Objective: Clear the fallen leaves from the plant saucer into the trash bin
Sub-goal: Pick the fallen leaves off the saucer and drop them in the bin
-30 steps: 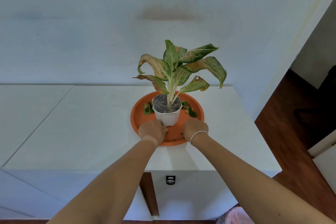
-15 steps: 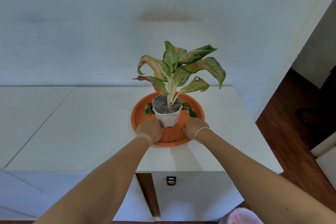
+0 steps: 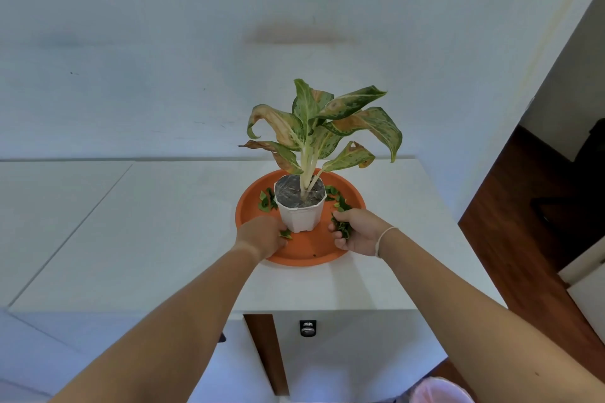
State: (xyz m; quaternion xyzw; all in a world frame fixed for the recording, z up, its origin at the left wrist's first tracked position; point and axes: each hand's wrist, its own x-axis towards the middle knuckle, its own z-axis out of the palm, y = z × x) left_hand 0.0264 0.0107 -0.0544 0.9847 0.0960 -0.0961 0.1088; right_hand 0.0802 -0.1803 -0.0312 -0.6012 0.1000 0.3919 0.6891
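Having shifted from the saucer (image 3: pixel 296 250) rim at 6 o'clock, both hands are now gathering leaves: right hand (image 3: pixel 358 234) fingers curling around a clump (image 3: pixel 342 227), left hand (image 3: pixel 263 235) pinching one scrap (image 3: pixel 285 234), so binning is coming.

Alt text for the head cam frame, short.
Two bare hands gather green leaf bits from an orange saucer around a white potted plant: right hand holds a clump, left hand pinches one piece.

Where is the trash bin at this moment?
In the head view, the trash bin shows only partly at the bottom edge, right of centre, on the floor below the white cabinet.
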